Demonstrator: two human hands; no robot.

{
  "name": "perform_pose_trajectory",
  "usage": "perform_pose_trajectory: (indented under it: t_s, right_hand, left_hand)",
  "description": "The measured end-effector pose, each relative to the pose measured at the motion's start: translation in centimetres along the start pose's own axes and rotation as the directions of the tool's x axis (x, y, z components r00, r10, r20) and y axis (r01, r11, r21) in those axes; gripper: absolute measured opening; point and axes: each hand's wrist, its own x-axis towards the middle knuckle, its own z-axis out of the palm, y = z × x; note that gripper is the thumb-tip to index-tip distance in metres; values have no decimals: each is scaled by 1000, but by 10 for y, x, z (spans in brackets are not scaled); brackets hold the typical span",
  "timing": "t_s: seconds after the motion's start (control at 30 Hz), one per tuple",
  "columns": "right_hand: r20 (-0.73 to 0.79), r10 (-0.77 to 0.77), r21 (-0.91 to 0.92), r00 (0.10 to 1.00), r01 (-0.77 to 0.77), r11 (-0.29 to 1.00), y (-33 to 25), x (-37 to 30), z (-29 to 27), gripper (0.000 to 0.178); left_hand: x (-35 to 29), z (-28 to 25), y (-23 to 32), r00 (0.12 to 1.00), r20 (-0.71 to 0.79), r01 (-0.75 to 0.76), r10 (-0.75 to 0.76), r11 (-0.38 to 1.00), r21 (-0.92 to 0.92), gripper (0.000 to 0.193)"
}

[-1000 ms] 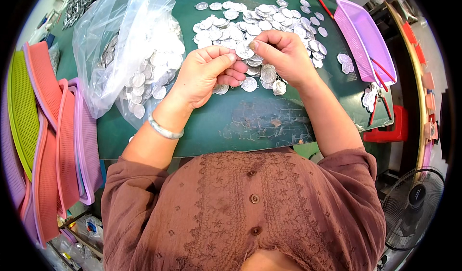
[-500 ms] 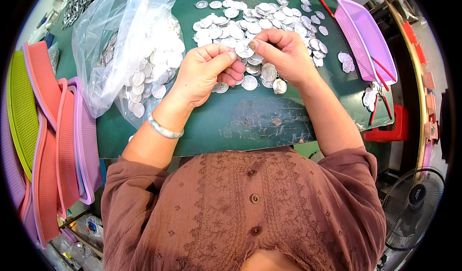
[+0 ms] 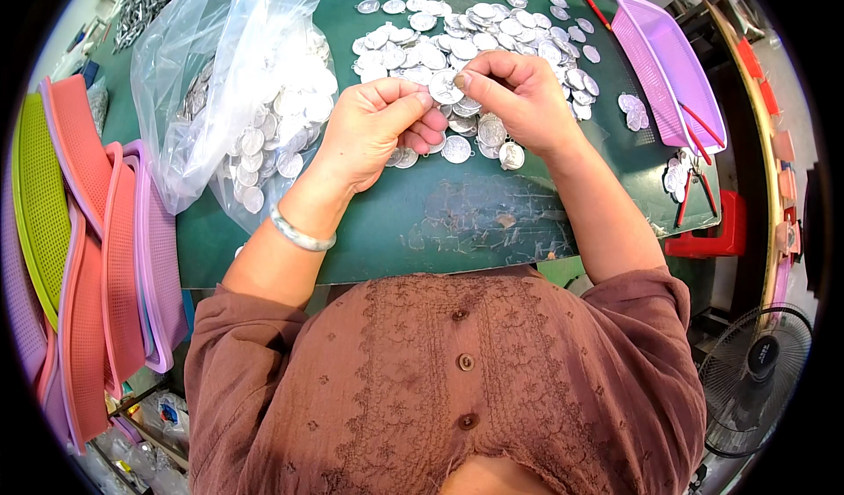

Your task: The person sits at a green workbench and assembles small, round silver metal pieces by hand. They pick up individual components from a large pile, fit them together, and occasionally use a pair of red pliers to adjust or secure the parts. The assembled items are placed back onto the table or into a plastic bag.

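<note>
While left hand [image 3: 374, 134] and right hand [image 3: 519, 99] pinch one silver disc [image 3: 445, 88], bare tabletop [image 3: 374, 231] reaches the near edge.

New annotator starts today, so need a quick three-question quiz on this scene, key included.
1. True or false: the right hand's grip is empty.
2. Choose one: directly left of the loose pile of round silver-coloured discs lies (A) a red plastic stool, (B) a clear plastic bag with similar discs, (C) a black fan.
3. Fill in: the left forearm wears a pale, mottled, ring-shaped ____.

Key: 1 false, it pinches one round silver-coloured disc; 2 B; 3 bangle.
</note>
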Motion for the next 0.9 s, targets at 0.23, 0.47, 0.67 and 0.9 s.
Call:
perform_pose_trajectory:
  t_s: [0.23, 0.47, 0.67, 0.9]
  right_hand:
    - [23, -27, 25, 999, 26, 999, 1, 0, 1, 17]
    - [29, -33, 10, 999, 32, 999, 1, 0, 1, 17]
    - [43, -3, 13, 999, 2, 1000, 3, 1, 1, 17]
    - [60, 50, 63, 997, -54, 997, 1, 0, 2, 18]
  left_hand:
    - [0, 1, 0, 1000, -7, -22, 23, 998, 53, 11]
    - [-1, 0, -1, 998, -10, -56, 57, 995, 77, 12]
    - [-2, 0, 0, 996, -16, -80, 82, 990, 118, 14]
    - [-1, -3, 4, 997, -5, -78, 80, 987, 141, 14]
